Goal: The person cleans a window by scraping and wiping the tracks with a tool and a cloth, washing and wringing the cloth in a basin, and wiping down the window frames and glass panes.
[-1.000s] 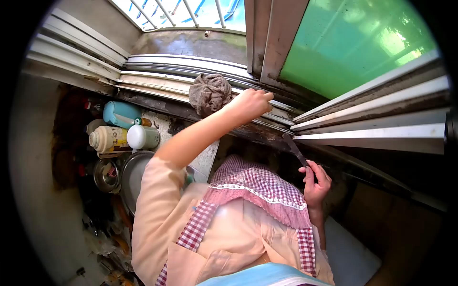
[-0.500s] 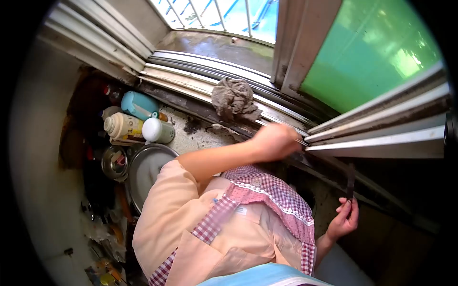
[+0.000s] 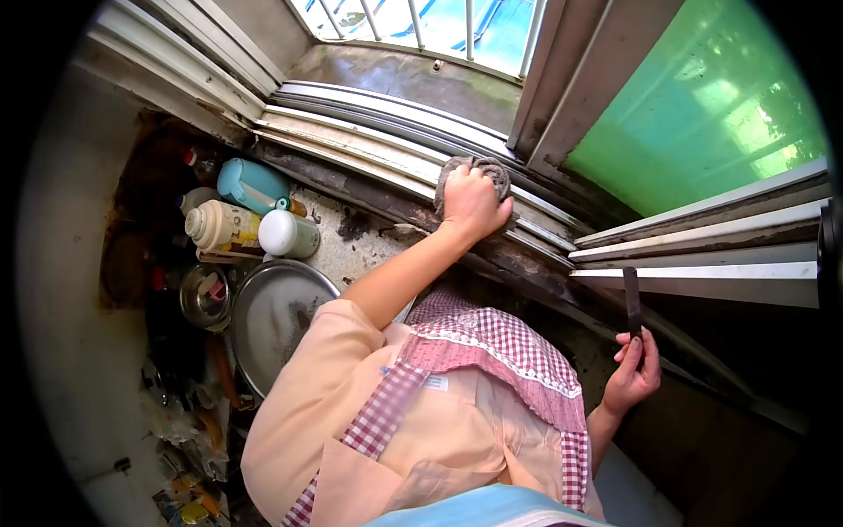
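Note:
My left hand [image 3: 474, 204] is closed on a crumpled grey-brown rag [image 3: 500, 176], which bunches out around the fingers. The rag rests on the white window track [image 3: 369, 151] along the sill. Off to the right, my right hand [image 3: 634, 373] pinches the lower end of a thin, flat dark strip [image 3: 632, 300]. The strip points upward and overlaps the white frame edge in this view.
A green-tinted window pane [image 3: 702, 114] stands to the right, with barred opening beside it. On the counter at left are a blue bottle [image 3: 250, 186], a cream bottle [image 3: 224, 227], a white-lidded jar [image 3: 290, 235], a large round metal pan [image 3: 272, 316] and a small metal bowl [image 3: 204, 294].
My left hand has moved back and left from the track's near side and taken hold of the rag. The rag sits slightly further right in view. My right hand has raised the strip a little.

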### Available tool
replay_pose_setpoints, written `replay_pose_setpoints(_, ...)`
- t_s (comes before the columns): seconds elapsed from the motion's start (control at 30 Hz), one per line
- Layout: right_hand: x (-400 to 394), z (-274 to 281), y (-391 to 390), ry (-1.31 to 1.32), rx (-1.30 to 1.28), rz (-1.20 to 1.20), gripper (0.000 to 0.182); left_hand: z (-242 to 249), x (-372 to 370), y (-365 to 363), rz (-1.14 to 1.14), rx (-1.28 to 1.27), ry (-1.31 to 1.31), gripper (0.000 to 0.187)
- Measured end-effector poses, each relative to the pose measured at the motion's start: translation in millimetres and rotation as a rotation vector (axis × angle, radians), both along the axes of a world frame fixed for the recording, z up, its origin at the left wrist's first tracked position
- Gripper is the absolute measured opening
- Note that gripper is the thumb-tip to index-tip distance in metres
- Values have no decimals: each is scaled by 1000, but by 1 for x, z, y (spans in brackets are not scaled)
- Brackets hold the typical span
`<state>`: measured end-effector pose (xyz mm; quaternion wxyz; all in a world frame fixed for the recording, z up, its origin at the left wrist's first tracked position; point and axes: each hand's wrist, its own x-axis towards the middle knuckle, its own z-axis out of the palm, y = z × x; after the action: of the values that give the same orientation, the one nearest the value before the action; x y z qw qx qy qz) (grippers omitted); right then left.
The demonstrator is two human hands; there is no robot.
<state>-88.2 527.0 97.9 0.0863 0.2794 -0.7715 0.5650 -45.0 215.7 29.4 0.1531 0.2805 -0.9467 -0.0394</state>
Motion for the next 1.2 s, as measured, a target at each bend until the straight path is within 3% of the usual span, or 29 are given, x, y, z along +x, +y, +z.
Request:
replay_pose_setpoints(0.03,-3,4,-8,-32,-5,22,17,2,-5,0,29,24,10,42)
replay_pose_setpoints(0.1,-3,15,-24,-90,-5,79,17,12,-7,12,-139,176,-41,38)
replay_pose_setpoints(0.17,-6,22,-40,-39,1,193,16,4,-7,18,-299,270,158,33)
replay_pose_setpoints(0.27,-5,36,-47,19,-15,327,16,38,12,-23,-214,684,76,36)
replay_pose_setpoints(0.33,-10,33,-44,-12,5,265,15,56,35,-56,-311,751,210,35)
replay_pose_setpoints(0.37,-9,27,-40,-35,12,230,15,46,38,-73,-423,596,190,34)
replay_pose_setpoints(0.43,-10,17,-32,-62,23,191,15,40,29,-78,-533,535,-265,31)
replay_pose_setpoints(0.5,-10,4,-26,-66,24,170,15,-5,11,-49,-832,209,-34,38)
replay_pose_setpoints(0.57,-8,0,-20,-67,16,144,15,5,-20,-16,-760,235,-313,36)
replay_pose_setpoints(0.63,-5,-7,-15,-77,3,116,15,-4,-43,23,-791,224,-175,27)
replay_pose_setpoints(0.7,-2,-2,-16,-78,12,121,15,-1,-61,49,-761,224,-241,23)
replay_pose_setpoints(0.83,-10,-5,-7,-26,14,126,15,19,-50,2,-466,419,-594,26)
replay_pose_setpoints(0.87,-12,-6,-3,-34,28,79,14,21,-37,-27,-499,485,-559,27)
replay_pose_setpoints(0.93,-13,-16,4,-80,-2,-2,14,9,-20,-52,-633,335,-400,24)
replay_pose_setpoints(1.0,-9,-23,4,-163,-15,-66,14,15,-28,-30,-651,291,-452,22)
replay_pose_setpoints(1.03,-7,-21,3,-154,2,-3,14,3,-45,-12,-615,252,-572,24)
replay_pose_setpoints(1.07,-8,-15,-2,-139,14,61,14,28,-58,13,-663,333,-604,22)
replay_pose_setpoints(1.1,-8,-13,-10,-121,18,127,14,18,-71,32,-725,262,-571,19)
replay_pose_setpoints(1.13,-5,-9,-16,-124,19,160,14,8,-75,48,-781,234,-308,18)
replay_pose_setpoints(1.2,-7,-4,-30,-118,25,230,14,2,-75,36,-715,468,-178,18)
